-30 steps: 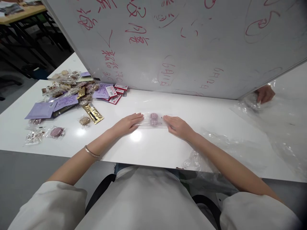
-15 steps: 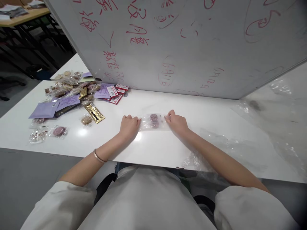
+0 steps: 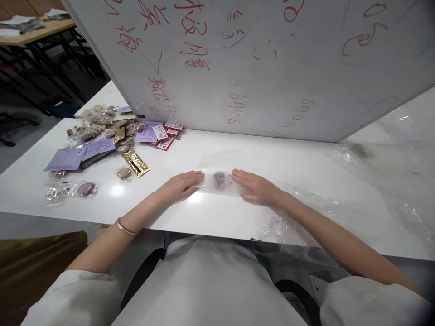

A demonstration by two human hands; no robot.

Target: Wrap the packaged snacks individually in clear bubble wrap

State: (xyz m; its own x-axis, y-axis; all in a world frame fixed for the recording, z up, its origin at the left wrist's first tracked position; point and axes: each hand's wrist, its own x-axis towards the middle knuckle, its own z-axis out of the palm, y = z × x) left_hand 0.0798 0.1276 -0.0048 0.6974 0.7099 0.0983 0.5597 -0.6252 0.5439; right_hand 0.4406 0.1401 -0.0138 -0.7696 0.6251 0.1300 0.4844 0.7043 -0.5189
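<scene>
A clear plastic wrap with purple-brown pieces [image 3: 219, 179] inside lies flat on the white table [image 3: 210, 217]. My left hand [image 3: 183, 183] rests on the left end of the wrap, its fingers stretched out. Flat on the right end lies my right hand [image 3: 254, 185], fingers extended and pointing left. Neither hand grips anything. Beyond the wrap, a faint sheet of clear film [image 3: 222, 157] extends toward the whiteboard.
A whiteboard [image 3: 272, 81] with red writing stands across the back. At the left are purple packets [image 3: 64, 158], a gold sachet [image 3: 136, 163], red-white boxes [image 3: 165, 143] and several wrapped snacks [image 3: 86, 189]. Crumpled clear plastic [image 3: 275, 226] lies at the right.
Both hands have gone from pinching the wrap's ends to lying flat with fingers extended. The wrap sits slightly nearer to me. Brown cloth has appeared at the lower left.
</scene>
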